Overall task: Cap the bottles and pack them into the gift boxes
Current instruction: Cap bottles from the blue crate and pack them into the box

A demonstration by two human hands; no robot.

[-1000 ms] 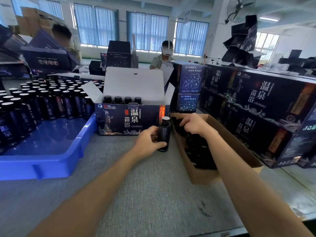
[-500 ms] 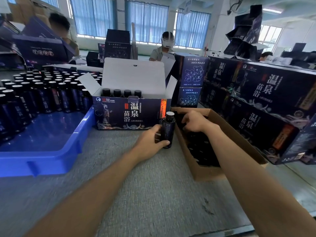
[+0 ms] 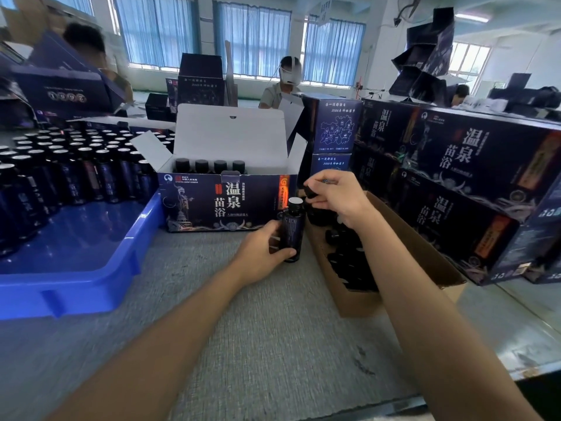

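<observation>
Work surface: grey, coarse-textured tabletop (image 3: 258, 344), scuffed dark near the right forearm.

Left hand (image 3: 262, 253) grips a small dark glass bottle (image 3: 293, 229) around its lower half, thumb across the front. The bottle stands roughly upright on the table, just in front of the right front corner of the open dark-blue printed gift box (image 3: 224, 205), between that box and the brown cardboard carton (image 3: 355, 299).

Right hand (image 3: 338, 199) pinches a black screw cap (image 3: 309, 191) in its fingertips, above and just right of the bottle's mouth, not touching it. Whether the bottle mouth is sealed: cannot tell.

The gift box's white lid flap stands up, and four black-capped bottles (image 3: 209, 165) sit in its rear row.

The carton lies open to the right of the bottle with loose black caps (image 3: 349, 259) inside.

Left: blue plastic tray (image 3: 91, 268) with many dark bottles (image 3: 76, 174) packed at its far end, near end bare.

Right: closed dark gift boxes (image 3: 461, 165) stacked two high along the table edge.

Room: workshop hall, tall windows with blue curtains (image 3: 252, 41), wall fan (image 3: 408, 10) at upper right. A person wearing a headset (image 3: 288, 83) sits behind the gift box. Another blurred person (image 3: 85, 41) is at the far left behind more blue boxes.
</observation>
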